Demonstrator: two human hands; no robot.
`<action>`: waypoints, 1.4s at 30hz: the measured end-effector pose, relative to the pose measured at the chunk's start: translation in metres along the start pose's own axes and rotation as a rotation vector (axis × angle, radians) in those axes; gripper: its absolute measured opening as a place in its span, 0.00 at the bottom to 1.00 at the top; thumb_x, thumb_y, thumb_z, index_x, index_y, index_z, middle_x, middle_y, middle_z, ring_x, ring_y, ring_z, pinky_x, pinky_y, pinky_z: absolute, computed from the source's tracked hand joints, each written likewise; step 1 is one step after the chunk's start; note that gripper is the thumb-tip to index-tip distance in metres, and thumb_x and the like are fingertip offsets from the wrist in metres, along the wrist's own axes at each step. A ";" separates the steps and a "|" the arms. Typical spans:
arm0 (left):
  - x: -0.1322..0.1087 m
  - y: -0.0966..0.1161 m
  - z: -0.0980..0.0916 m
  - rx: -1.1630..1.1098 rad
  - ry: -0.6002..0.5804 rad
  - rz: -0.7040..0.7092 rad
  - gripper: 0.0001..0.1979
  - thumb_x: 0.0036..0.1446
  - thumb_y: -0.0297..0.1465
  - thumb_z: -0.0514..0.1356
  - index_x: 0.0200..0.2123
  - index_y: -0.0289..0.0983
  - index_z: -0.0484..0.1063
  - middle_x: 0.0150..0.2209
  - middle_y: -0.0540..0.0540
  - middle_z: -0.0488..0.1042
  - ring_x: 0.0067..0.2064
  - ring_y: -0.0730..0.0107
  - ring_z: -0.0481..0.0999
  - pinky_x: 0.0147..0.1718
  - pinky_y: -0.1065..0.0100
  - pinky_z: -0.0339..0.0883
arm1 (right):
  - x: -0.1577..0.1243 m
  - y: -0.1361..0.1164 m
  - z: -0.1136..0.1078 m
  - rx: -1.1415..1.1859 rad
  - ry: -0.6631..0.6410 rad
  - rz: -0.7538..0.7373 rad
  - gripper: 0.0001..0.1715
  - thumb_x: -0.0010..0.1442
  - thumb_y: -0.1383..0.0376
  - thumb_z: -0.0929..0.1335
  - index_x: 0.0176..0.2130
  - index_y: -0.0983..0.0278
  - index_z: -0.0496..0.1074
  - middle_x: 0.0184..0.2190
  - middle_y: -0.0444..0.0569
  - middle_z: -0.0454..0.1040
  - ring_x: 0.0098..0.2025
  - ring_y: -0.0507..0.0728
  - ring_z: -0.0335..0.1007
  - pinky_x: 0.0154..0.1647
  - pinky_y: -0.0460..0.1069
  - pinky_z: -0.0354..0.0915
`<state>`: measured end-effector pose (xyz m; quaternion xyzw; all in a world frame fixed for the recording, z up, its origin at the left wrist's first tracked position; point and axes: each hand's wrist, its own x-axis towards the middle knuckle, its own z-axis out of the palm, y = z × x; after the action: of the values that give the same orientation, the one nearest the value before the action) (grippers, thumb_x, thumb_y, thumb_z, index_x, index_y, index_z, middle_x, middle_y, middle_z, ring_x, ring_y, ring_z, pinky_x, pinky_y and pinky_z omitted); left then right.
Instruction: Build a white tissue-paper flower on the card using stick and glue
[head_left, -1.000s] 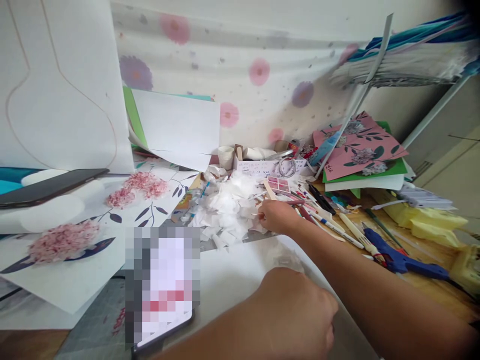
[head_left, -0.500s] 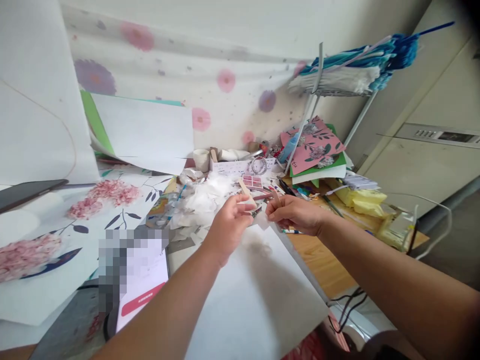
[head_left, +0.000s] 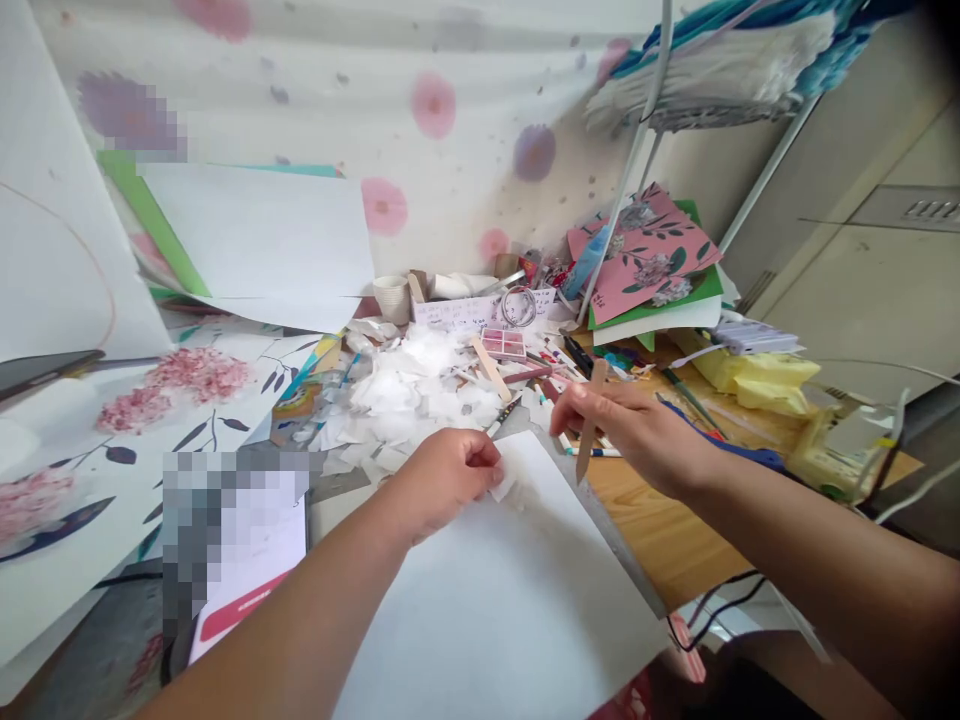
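My left hand [head_left: 454, 470] is closed in a pinch on a small piece of thin white paper [head_left: 505, 488], low over the upper part of a white sheet [head_left: 495, 600]. Between the fingers of my right hand [head_left: 626, 425] is a flat wooden stick [head_left: 590, 440], held upright just beyond the sheet's right edge. A heap of white paper scraps [head_left: 401, 375] lies past my left hand. Behind both hands, another wooden stick [head_left: 491, 370] rests near a pink-filled palette [head_left: 504, 343].
A phone [head_left: 251, 560] with a lit screen stands at left, beside flower-decorated paper [head_left: 187, 400]. A paper cup [head_left: 391, 298] sits at the back. Pink floral cards [head_left: 649, 260] and a yellow pack [head_left: 769, 382] lie at right. Dark cables [head_left: 712, 610] hang by the table's right edge.
My hands have moved apart: the left lowered to the sheet with the paper piece, the right shifted rightward with the stick. The head view has tilted down.
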<state>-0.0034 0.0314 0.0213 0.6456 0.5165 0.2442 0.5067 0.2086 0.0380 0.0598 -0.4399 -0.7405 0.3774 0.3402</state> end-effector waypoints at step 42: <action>0.007 -0.011 0.027 0.586 0.145 0.102 0.06 0.47 0.26 0.56 0.26 0.41 0.71 0.29 0.52 0.72 0.31 0.71 0.69 0.27 0.71 0.58 | -0.029 0.034 0.031 -0.344 -0.081 -0.329 0.08 0.60 0.69 0.63 0.35 0.67 0.72 0.30 0.50 0.73 0.33 0.54 0.66 0.35 0.48 0.60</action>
<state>0.0173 0.0266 -0.0006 0.7702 0.5668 0.1555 0.2478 0.2068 0.0146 0.0109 -0.3491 -0.8686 0.2026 0.2874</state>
